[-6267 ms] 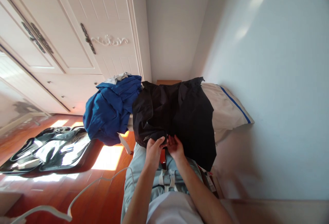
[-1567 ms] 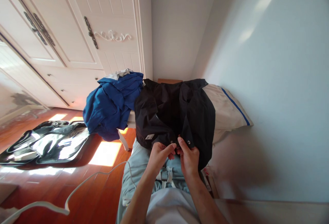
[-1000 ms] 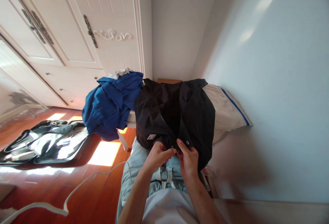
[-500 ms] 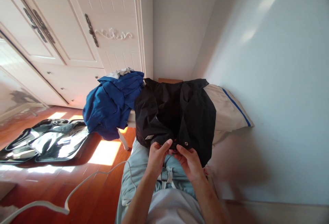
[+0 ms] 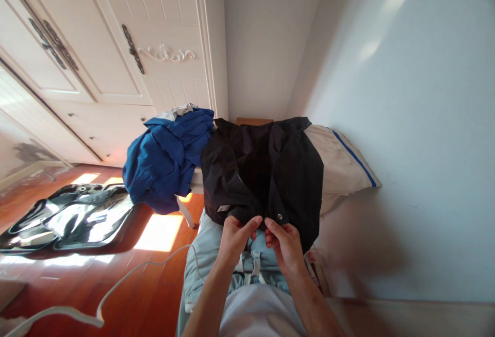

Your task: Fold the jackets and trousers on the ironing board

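Note:
A black garment [image 5: 259, 167] lies spread out in the middle, its lower edge toward me. My left hand [image 5: 236, 234] pinches that edge left of centre, thumb on top, near a small white label [image 5: 223, 208]. Close beside it, my right hand [image 5: 284, 236] grips the edge just below a round metal snap [image 5: 280, 217]. The two thumb tips are a small gap apart. Beneath the hands is a grey-green padded cushion [image 5: 209, 254] with white straps. Cloth hides some of the fingertips.
Left of the black garment lies a blue garment [image 5: 162, 156]; to its right, a beige cloth [image 5: 340, 167] with a blue stripe. An open suitcase [image 5: 69, 218] lies on the wooden floor [image 5: 127, 296]. A white cable [image 5: 127, 275] crosses it. A white wardrobe [image 5: 174, 28] stands behind.
Both hands still hold the garment's edge, and the fingers below it have drawn slightly apart. The view has shifted a little.

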Demonstrator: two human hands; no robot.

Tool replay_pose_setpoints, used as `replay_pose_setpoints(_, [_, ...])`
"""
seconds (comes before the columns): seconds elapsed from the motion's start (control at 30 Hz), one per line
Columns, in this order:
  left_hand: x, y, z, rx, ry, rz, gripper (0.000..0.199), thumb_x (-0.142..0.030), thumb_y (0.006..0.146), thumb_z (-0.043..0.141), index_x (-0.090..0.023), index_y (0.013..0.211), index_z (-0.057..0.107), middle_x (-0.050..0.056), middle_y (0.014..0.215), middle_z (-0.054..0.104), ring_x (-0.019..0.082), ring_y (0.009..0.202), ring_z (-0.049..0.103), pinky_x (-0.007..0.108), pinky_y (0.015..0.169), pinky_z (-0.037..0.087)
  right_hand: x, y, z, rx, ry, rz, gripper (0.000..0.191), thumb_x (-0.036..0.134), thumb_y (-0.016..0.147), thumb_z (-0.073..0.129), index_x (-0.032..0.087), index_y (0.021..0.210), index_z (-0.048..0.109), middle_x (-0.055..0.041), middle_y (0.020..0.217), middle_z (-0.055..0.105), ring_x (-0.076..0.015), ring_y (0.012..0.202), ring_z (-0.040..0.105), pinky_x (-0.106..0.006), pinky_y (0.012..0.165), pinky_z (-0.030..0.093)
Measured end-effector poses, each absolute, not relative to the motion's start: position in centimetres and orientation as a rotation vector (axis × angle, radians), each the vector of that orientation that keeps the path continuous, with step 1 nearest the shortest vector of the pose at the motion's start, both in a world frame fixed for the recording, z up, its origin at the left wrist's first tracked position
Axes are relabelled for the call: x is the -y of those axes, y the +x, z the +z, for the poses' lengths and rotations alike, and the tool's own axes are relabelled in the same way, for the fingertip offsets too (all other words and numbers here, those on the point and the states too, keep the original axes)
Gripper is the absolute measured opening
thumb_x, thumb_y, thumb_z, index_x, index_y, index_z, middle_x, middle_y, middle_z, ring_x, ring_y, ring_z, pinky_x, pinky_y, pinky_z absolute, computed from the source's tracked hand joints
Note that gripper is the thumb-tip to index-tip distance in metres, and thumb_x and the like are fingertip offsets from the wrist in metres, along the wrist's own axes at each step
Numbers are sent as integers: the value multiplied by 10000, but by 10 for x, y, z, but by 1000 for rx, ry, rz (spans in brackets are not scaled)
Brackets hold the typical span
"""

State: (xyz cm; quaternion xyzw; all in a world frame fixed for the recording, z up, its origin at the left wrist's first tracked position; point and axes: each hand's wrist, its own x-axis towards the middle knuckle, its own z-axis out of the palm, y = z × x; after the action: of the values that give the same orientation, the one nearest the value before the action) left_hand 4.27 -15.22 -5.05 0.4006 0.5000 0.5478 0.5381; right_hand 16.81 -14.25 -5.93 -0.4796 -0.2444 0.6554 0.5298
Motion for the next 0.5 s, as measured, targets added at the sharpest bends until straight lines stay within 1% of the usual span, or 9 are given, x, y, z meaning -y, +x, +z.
replay_pose_setpoints(0.1, [154, 42, -50, -1160, 988, 1294, 499, -557, 745, 751, -172, 488, 564, 15, 483, 539, 110, 477, 468, 241, 510, 348, 144, 164, -55, 534, -1157, 1524, 444, 454, 410, 940, 135, 566, 672, 0, 481, 606, -93, 408, 513, -202, 377, 399])
replay_pose_setpoints(0.23, [154, 40, -51, -1152, 996, 1278, 483, -559, 725, 764, -165, 515, 581, 14, 493, 541, 105, 478, 464, 231, 496, 333, 144, 161, -58, 490, -1136, 1505, 441, 440, 428, 938, 146, 565, 640, 17, 470, 586, -88, 408, 499, -199, 380, 390])
replay_pose_setpoints(0.33, [154, 39, -53, -1152, 975, 1261, 464, -551, 686, 792, -157, 535, 598, 11, 494, 543, 100, 478, 462, 221, 486, 330, 141, 163, -60, 469, -1100, 1595, 449, 429, 432, 949, 146, 560, 625, 32, 456, 572, -75, 396, 486, -182, 377, 383])
replay_pose_setpoints(0.43, [155, 41, -54, -1126, 891, 1310, 424, -525, 635, 829, -144, 609, 646, 12, 547, 582, 100, 512, 478, 216, 508, 367, 137, 169, -58, 557, -1060, 1743, 443, 448, 493, 938, 131, 557, 636, 16, 463, 588, -81, 394, 507, -184, 387, 407])
replay_pose_setpoints(0.5, [155, 44, -55, -1112, 841, 1353, 422, -510, 619, 843, -137, 616, 645, 15, 568, 591, 99, 530, 483, 217, 525, 389, 136, 172, -55, 633, -1037, 1769, 445, 480, 560, 911, 125, 566, 644, -11, 483, 615, -94, 407, 533, -190, 398, 424])
